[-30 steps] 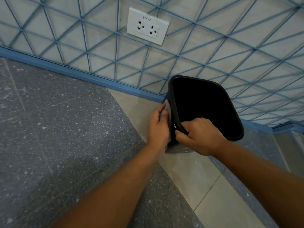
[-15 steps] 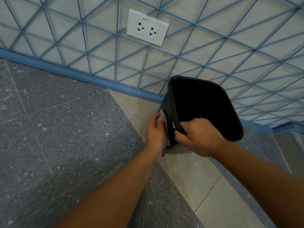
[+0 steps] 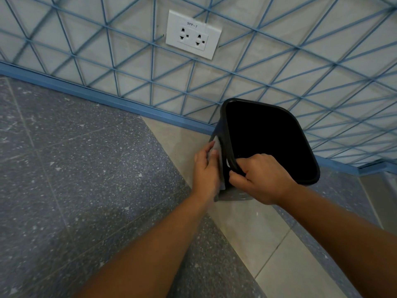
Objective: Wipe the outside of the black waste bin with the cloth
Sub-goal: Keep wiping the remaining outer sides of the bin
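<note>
The black waste bin (image 3: 270, 143) stands on the floor against the wall, tilted toward me, its dark inside showing. My right hand (image 3: 261, 178) grips the near rim of the bin, fingers curled over the edge. My left hand (image 3: 206, 171) lies flat against the bin's left outer wall and presses a pale grey cloth (image 3: 218, 151) onto it. The cloth shows only as a strip between my fingers and the bin, plus a corner below my palm. Most of the bin's outer wall is hidden from this angle.
A wall with a blue triangle pattern rises behind the bin, with a white double socket (image 3: 193, 35) above left. A blue skirting board (image 3: 107, 100) runs along its foot. The floor has dark speckled tiles (image 3: 86, 168) at left and beige tiles (image 3: 247, 229) under the bin.
My left hand slid down the bin's left wall with the cloth, then came partway back up. My right hand kept its hold on the rim.
</note>
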The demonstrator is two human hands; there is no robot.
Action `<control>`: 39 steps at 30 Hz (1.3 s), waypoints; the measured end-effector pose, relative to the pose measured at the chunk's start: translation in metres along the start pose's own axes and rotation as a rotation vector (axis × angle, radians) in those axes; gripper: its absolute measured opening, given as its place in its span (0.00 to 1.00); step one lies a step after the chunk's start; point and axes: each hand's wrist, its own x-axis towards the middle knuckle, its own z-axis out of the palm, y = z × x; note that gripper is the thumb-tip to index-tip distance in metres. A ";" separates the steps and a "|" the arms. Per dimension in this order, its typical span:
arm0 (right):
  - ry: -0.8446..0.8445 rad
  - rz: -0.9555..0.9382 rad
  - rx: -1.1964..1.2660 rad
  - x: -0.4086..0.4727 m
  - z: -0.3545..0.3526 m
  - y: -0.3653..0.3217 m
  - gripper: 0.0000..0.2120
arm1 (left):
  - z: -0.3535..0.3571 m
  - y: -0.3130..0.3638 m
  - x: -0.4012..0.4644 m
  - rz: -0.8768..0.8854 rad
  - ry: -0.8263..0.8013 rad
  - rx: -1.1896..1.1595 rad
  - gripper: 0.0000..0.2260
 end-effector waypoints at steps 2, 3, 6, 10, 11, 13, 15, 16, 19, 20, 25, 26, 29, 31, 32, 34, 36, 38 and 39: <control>0.003 0.003 -0.012 0.000 0.000 0.000 0.18 | -0.002 0.002 0.008 -0.096 0.010 -0.068 0.11; 0.009 0.003 -0.011 0.000 0.000 0.000 0.18 | -0.001 0.004 0.009 -0.105 0.014 -0.086 0.10; 0.009 -0.004 0.012 0.002 -0.001 -0.001 0.18 | 0.001 0.000 0.002 -0.007 0.005 -0.030 0.14; -0.005 0.005 0.020 0.001 -0.001 0.001 0.18 | -0.004 -0.021 0.006 -0.036 0.002 -0.009 0.17; -0.004 0.005 0.024 0.001 -0.001 0.001 0.18 | -0.004 -0.022 0.008 -0.055 0.008 -0.016 0.17; 0.004 0.002 0.042 0.001 -0.001 0.001 0.18 | -0.003 -0.021 0.005 -0.032 -0.008 -0.011 0.18; -0.002 -0.001 0.047 0.001 -0.002 0.000 0.18 | -0.002 -0.025 -0.003 0.006 -0.022 0.036 0.19; -0.003 -0.004 0.047 0.001 -0.002 0.001 0.18 | -0.003 -0.027 -0.005 0.028 -0.014 0.090 0.20; -0.001 -0.008 0.044 0.000 -0.001 0.002 0.17 | -0.007 -0.027 -0.001 0.022 0.004 0.156 0.20; -0.001 -0.007 0.046 0.000 -0.001 0.003 0.17 | -0.006 -0.025 0.000 0.009 -0.001 0.153 0.21; -0.001 -0.013 0.064 0.001 -0.001 0.002 0.17 | -0.003 -0.028 -0.008 0.063 -0.012 0.147 0.21; -0.001 -0.018 0.064 0.001 -0.001 0.002 0.17 | -0.005 -0.032 -0.010 0.087 -0.018 0.171 0.22; -0.008 -0.024 0.055 0.000 -0.001 0.003 0.17 | -0.007 -0.040 -0.017 0.088 -0.035 0.199 0.22; -0.011 -0.018 0.048 0.000 0.000 0.003 0.16 | -0.006 -0.041 -0.019 0.057 -0.035 0.128 0.22; -0.008 -0.014 0.045 0.001 0.000 0.003 0.16 | -0.005 -0.041 -0.018 0.046 -0.030 0.100 0.22; -0.004 -0.011 0.042 0.002 0.000 0.003 0.16 | -0.002 -0.039 -0.017 0.037 -0.004 0.093 0.22; -0.005 -0.016 0.051 0.002 -0.001 0.003 0.16 | 0.001 -0.036 -0.017 0.034 0.025 0.051 0.21; -0.003 -0.021 0.064 0.002 -0.001 0.003 0.16 | 0.005 -0.032 -0.019 0.059 0.002 -0.037 0.20; -0.002 -0.019 0.073 0.002 -0.001 0.004 0.16 | 0.006 -0.031 -0.020 0.084 -0.024 -0.066 0.20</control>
